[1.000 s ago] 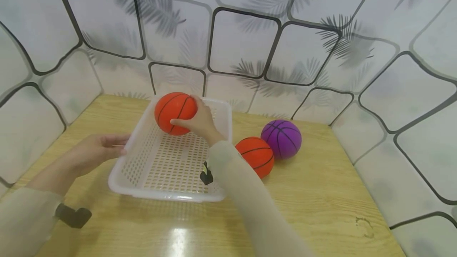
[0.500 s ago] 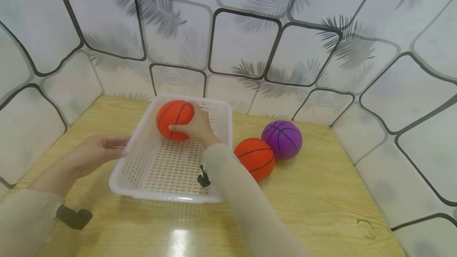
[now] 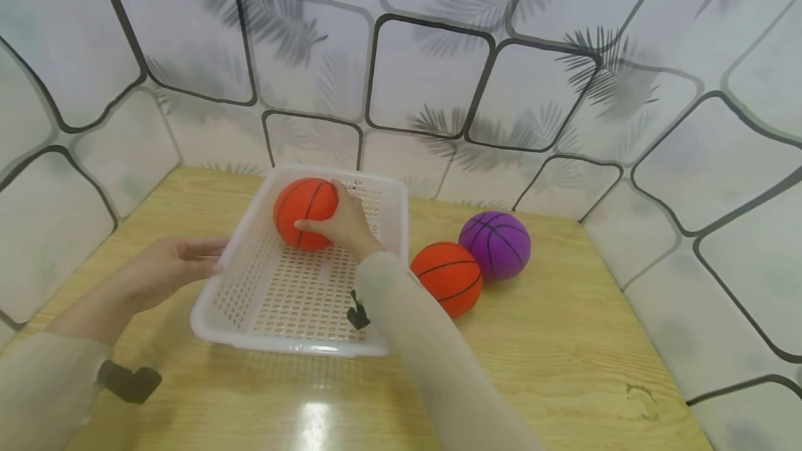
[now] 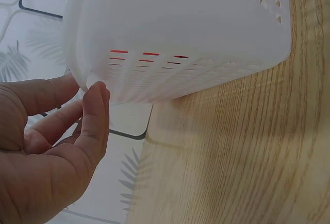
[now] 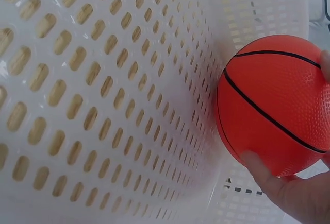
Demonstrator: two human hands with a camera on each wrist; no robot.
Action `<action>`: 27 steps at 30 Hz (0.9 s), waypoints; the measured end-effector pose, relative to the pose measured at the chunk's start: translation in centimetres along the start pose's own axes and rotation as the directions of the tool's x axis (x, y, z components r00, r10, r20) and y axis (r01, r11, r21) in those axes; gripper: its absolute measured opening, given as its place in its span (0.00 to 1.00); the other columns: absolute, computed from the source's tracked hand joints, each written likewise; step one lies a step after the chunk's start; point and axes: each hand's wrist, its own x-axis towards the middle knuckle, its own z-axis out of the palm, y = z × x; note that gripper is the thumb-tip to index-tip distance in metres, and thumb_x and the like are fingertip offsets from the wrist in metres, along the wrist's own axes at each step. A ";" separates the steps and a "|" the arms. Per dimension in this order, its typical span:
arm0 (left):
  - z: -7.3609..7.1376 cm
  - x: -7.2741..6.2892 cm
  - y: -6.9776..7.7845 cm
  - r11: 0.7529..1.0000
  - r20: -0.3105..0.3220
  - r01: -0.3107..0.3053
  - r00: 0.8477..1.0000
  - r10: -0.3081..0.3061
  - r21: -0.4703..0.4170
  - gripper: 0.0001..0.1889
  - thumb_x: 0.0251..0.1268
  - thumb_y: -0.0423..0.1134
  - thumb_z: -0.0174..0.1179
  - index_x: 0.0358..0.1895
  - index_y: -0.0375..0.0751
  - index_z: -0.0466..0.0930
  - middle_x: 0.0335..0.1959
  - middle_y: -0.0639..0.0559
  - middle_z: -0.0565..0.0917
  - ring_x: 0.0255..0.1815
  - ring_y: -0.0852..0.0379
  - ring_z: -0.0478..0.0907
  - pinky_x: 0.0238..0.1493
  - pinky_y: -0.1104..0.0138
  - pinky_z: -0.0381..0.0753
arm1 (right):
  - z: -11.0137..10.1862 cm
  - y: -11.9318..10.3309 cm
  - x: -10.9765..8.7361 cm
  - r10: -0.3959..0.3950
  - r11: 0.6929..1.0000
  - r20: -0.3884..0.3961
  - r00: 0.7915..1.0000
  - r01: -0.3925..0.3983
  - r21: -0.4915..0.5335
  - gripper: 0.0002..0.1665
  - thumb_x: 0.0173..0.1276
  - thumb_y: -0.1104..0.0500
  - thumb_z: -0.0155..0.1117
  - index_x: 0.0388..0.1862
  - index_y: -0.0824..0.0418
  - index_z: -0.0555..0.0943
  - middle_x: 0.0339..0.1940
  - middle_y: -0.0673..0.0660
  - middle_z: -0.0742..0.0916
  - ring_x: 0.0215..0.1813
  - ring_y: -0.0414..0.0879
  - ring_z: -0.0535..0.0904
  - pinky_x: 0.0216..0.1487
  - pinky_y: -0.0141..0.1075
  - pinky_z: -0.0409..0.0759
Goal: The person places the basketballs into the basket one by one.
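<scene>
An orange-red toy basketball [image 3: 301, 214] with black lines sits low inside the far left part of a white perforated plastic basket [image 3: 301, 348]. My right hand [image 3: 341, 225] holds it, the thumb on the near side and the fingers round the right and far side. In the right wrist view the ball [image 5: 273, 100] is close over the basket's holed floor [image 5: 118, 100]. My left hand [image 3: 166, 270] is at the basket's left rim. Its thumb and fingers [image 4: 95, 121] pinch the rim edge in the left wrist view, with slivers of the ball showing through the side slots.
Just right of the basket, a second orange-red ball [image 3: 447, 278] lies on the wooden table [image 3: 564, 353], partly behind the right sleeve. A purple ball [image 3: 495, 246] rests beside it, farther back. Patterned wall panels [image 3: 432, 75] enclose the table at the back and both sides.
My right hand has lowered the orange-red basketball into the basket, with only a slight further drop in the last half second. The left hand and the other balls stay in place.
</scene>
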 end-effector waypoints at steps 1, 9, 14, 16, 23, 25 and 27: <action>0.0 0.0 0.0 1.000 -0.001 -0.001 1.000 0.001 0.002 0.32 0.67 0.39 0.59 0.68 0.26 0.60 0.61 0.31 0.72 0.58 0.51 0.70 0.61 0.38 0.59 | -0.1 0.0 0.0 -0.006 1.000 0.004 1.000 0.006 -0.001 0.62 0.47 0.42 0.78 0.76 0.49 0.54 0.69 0.58 0.69 0.66 0.52 0.65 0.61 0.47 0.71; 0.2 0.1 0.1 1.000 -0.005 -0.001 1.000 0.001 0.025 0.32 0.67 0.38 0.58 0.69 0.25 0.59 0.62 0.30 0.70 0.63 0.36 0.62 0.60 0.37 0.59 | -1.8 -0.7 -0.2 -0.042 0.999 0.035 0.998 0.043 -0.020 0.60 0.49 0.42 0.77 0.76 0.50 0.54 0.70 0.59 0.66 0.67 0.52 0.63 0.60 0.48 0.72; 0.1 0.1 0.1 1.000 -0.003 0.000 1.000 0.000 0.017 0.32 0.68 0.38 0.58 0.68 0.24 0.58 0.62 0.29 0.69 0.62 0.40 0.65 0.60 0.37 0.59 | -3.2 -1.2 -0.5 -0.067 0.998 0.065 0.996 0.067 -0.001 0.59 0.50 0.42 0.76 0.76 0.51 0.55 0.72 0.58 0.64 0.70 0.53 0.60 0.61 0.50 0.70; 0.1 0.0 0.1 1.000 -0.005 -0.003 1.000 0.003 0.019 0.32 0.67 0.38 0.58 0.68 0.24 0.59 0.62 0.30 0.70 0.60 0.48 0.68 0.60 0.37 0.58 | -3.9 -1.3 -0.6 -0.083 0.996 0.069 0.994 0.083 -0.007 0.58 0.51 0.41 0.75 0.75 0.51 0.55 0.72 0.59 0.64 0.70 0.53 0.59 0.62 0.50 0.69; 0.1 0.1 0.0 1.000 -0.005 -0.005 1.000 0.005 0.016 0.32 0.67 0.38 0.59 0.68 0.25 0.59 0.63 0.30 0.69 0.63 0.43 0.64 0.60 0.36 0.57 | -6.4 -1.0 -0.9 -0.137 0.990 0.066 0.988 0.139 -0.031 0.55 0.53 0.40 0.73 0.75 0.52 0.57 0.68 0.59 0.70 0.65 0.52 0.67 0.59 0.47 0.73; 0.1 0.1 0.0 1.000 0.000 -0.005 1.000 0.005 0.000 0.32 0.67 0.38 0.59 0.69 0.25 0.58 0.63 0.29 0.68 0.64 0.38 0.61 0.61 0.35 0.56 | -7.1 -0.8 -1.0 -0.149 0.988 0.079 0.986 0.151 -0.026 0.54 0.54 0.40 0.73 0.75 0.50 0.57 0.69 0.58 0.69 0.65 0.51 0.67 0.58 0.46 0.73; 0.0 0.2 -0.1 1.000 -0.001 0.002 1.000 -0.002 -0.004 0.33 0.67 0.39 0.59 0.69 0.25 0.58 0.63 0.29 0.68 0.64 0.41 0.63 0.61 0.36 0.56 | -7.8 -0.6 -1.2 -0.165 0.986 0.093 0.982 0.165 0.003 0.53 0.55 0.41 0.72 0.75 0.50 0.57 0.70 0.56 0.67 0.66 0.52 0.67 0.59 0.46 0.73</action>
